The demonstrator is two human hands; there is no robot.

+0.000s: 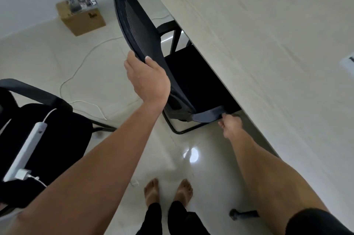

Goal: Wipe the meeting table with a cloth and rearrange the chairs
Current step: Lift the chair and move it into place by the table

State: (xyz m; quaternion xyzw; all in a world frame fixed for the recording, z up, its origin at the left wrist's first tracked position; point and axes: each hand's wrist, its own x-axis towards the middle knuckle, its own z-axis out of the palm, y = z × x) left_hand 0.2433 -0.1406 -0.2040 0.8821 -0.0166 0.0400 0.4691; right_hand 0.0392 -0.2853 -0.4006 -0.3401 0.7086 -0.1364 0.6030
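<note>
With the chair (183, 81) half-tucked under the surface (268, 43), left hand (147, 79) fingers (148, 59) clamp its backrest top, right hand (230, 123) fingers hold the near armrest (207, 115), seat pointing inward.

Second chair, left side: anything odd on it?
Yes. A white power strip with a charger plugged in lies on the seat of the second chair, its white cable trailing across the floor.
</note>
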